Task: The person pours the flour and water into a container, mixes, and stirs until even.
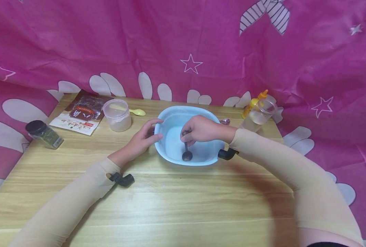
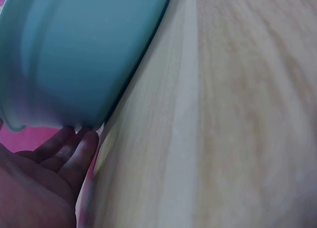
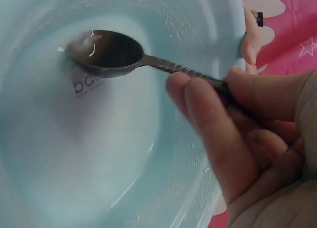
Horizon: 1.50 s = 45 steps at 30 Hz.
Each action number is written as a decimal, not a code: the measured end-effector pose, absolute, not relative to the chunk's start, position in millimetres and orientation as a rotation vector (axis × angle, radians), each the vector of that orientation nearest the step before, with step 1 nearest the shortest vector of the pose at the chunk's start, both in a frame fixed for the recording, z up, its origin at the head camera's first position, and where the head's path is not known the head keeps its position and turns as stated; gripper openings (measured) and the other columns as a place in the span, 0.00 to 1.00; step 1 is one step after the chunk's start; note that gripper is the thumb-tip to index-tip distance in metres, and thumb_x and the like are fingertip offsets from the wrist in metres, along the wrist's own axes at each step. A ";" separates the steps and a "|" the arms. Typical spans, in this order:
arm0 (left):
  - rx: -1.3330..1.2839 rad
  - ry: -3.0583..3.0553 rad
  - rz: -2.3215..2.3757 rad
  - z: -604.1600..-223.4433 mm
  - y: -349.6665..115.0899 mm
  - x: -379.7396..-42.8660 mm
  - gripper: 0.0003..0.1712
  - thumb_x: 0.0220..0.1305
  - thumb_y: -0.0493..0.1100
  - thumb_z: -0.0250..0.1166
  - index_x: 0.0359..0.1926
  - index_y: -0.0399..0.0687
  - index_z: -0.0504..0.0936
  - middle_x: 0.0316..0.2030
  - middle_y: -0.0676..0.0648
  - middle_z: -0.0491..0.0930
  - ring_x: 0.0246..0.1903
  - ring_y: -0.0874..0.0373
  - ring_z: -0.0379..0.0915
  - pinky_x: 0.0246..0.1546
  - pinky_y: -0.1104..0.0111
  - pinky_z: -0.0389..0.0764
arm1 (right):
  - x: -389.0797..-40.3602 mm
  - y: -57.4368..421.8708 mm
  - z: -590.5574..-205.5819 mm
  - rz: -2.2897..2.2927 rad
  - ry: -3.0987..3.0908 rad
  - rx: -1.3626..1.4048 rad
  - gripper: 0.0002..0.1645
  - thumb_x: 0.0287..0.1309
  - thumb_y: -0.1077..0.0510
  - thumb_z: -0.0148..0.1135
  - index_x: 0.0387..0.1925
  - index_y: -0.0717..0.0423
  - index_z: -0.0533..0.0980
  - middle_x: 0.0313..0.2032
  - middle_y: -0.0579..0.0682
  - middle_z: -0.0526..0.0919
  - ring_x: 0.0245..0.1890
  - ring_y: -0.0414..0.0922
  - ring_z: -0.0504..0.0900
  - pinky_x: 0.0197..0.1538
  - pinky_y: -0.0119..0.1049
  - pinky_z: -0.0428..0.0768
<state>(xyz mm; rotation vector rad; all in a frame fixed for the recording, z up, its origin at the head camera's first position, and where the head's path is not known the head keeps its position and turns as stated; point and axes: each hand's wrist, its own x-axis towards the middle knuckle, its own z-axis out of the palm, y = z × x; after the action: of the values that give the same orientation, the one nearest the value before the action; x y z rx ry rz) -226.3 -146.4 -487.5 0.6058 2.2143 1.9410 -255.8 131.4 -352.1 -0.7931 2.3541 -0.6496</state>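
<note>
A light blue basin (image 1: 190, 163) sits on the wooden table with a cloudy, watery liquid inside; dark lettering shows on its floor. My left hand (image 1: 139, 139) holds its left rim, thumb and forefinger over the edge. In the left wrist view, the other fingers (image 2: 81, 151) rest against the outer wall. Over the basin, my right hand (image 1: 201, 128) pinches the handle of a dark spoon (image 3: 111, 52) between thumb and fingers. The spoon's bowl points down into the basin in the head view and holds some shiny liquid in the right wrist view.
To the left are a dark-lidded spice jar (image 1: 45, 134), a brown and white packet (image 1: 84, 111), a clear tub (image 1: 118, 118) of pale powder and a yellow spoon (image 1: 138, 112). At back right stand a clear cup (image 1: 258, 116) and a yellow bottle (image 1: 250, 107). A pink curtain (image 1: 170, 41) hangs behind.
</note>
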 end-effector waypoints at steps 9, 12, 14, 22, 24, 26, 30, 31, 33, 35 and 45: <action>0.608 2.215 1.946 -488.6 -145.6 -225.9 0.33 0.82 0.41 0.64 0.82 0.52 0.66 0.71 0.29 0.76 0.71 0.35 0.76 0.70 0.46 0.78 | -267.5 111.0 -355.3 -0.767 2.404 -0.895 0.06 0.75 0.59 0.73 0.45 0.54 0.93 0.36 0.43 0.94 0.39 0.40 0.95 0.48 0.38 0.89; 0.610 2.211 1.945 -489.6 -145.4 -226.6 0.33 0.82 0.42 0.64 0.82 0.52 0.66 0.72 0.29 0.75 0.72 0.35 0.75 0.72 0.42 0.76 | -277.2 111.0 -356.5 -0.764 2.477 -0.900 0.07 0.76 0.59 0.73 0.47 0.55 0.93 0.36 0.43 0.94 0.39 0.40 0.94 0.48 0.37 0.89; 0.612 2.211 1.946 -489.9 -145.2 -226.9 0.34 0.82 0.42 0.64 0.82 0.52 0.66 0.73 0.29 0.75 0.73 0.34 0.74 0.72 0.40 0.75 | -284.1 113.3 -357.1 -0.745 2.541 -0.891 0.08 0.76 0.58 0.73 0.48 0.56 0.93 0.36 0.44 0.93 0.39 0.40 0.93 0.49 0.37 0.88; 0.601 2.218 1.946 -488.2 -145.2 -227.5 0.33 0.82 0.42 0.65 0.82 0.53 0.67 0.73 0.30 0.75 0.73 0.34 0.73 0.74 0.39 0.73 | -302.5 133.9 -357.8 -0.635 2.777 -0.783 0.10 0.76 0.59 0.72 0.51 0.58 0.92 0.39 0.48 0.93 0.42 0.45 0.88 0.45 0.38 0.86; 0.601 2.222 1.945 -488.3 -145.5 -227.3 0.33 0.82 0.42 0.65 0.82 0.52 0.67 0.73 0.30 0.76 0.73 0.34 0.74 0.74 0.39 0.73 | -303.3 139.7 -357.0 -0.572 2.818 -0.801 0.09 0.76 0.60 0.71 0.49 0.59 0.92 0.38 0.49 0.93 0.41 0.47 0.86 0.44 0.38 0.84; 0.601 2.224 1.943 -488.3 -145.7 -227.3 0.33 0.82 0.42 0.65 0.82 0.52 0.67 0.73 0.30 0.76 0.73 0.35 0.74 0.74 0.39 0.73 | -301.9 145.0 -355.5 -0.516 2.841 -0.807 0.09 0.76 0.60 0.71 0.46 0.59 0.93 0.35 0.49 0.92 0.39 0.48 0.84 0.42 0.39 0.83; 0.593 2.225 1.939 -488.4 -146.6 -227.2 0.33 0.82 0.43 0.65 0.82 0.53 0.67 0.73 0.31 0.75 0.73 0.35 0.73 0.75 0.40 0.72 | -293.9 151.6 -350.9 -0.448 2.804 -0.777 0.08 0.75 0.60 0.70 0.44 0.58 0.93 0.33 0.48 0.91 0.36 0.47 0.84 0.40 0.40 0.82; 0.591 2.224 1.938 -488.4 -146.8 -227.2 0.33 0.82 0.43 0.65 0.82 0.54 0.67 0.73 0.31 0.75 0.73 0.35 0.73 0.75 0.40 0.71 | -291.3 152.1 -349.6 -0.431 2.784 -0.768 0.08 0.76 0.59 0.70 0.44 0.57 0.93 0.33 0.48 0.91 0.35 0.46 0.85 0.40 0.40 0.82; 0.589 2.224 1.936 -488.3 -147.3 -227.1 0.33 0.82 0.43 0.65 0.82 0.54 0.67 0.73 0.32 0.75 0.74 0.35 0.73 0.76 0.40 0.70 | -286.5 151.7 -347.5 -0.401 2.729 -0.772 0.08 0.76 0.58 0.70 0.43 0.57 0.92 0.32 0.47 0.91 0.34 0.44 0.86 0.41 0.40 0.82; 0.591 2.222 1.936 -488.1 -147.6 -227.1 0.33 0.82 0.43 0.65 0.82 0.54 0.67 0.74 0.32 0.75 0.74 0.35 0.73 0.76 0.40 0.70 | -281.6 149.8 -346.4 -0.406 2.662 -0.777 0.08 0.76 0.59 0.70 0.43 0.56 0.92 0.31 0.46 0.91 0.33 0.42 0.88 0.41 0.39 0.82; 0.608 2.214 1.945 -487.4 -146.3 -226.6 0.33 0.82 0.41 0.65 0.82 0.52 0.67 0.72 0.30 0.77 0.72 0.35 0.75 0.71 0.41 0.76 | -263.0 129.8 -357.6 -0.763 2.333 -0.700 0.10 0.75 0.59 0.72 0.46 0.62 0.91 0.33 0.46 0.94 0.37 0.42 0.95 0.51 0.37 0.90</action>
<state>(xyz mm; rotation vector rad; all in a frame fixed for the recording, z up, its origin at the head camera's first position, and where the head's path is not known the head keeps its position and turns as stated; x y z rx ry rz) -226.6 -146.3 -487.4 0.6076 2.2142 1.9448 -263.0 129.8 -357.6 -0.7005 2.3331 -0.7631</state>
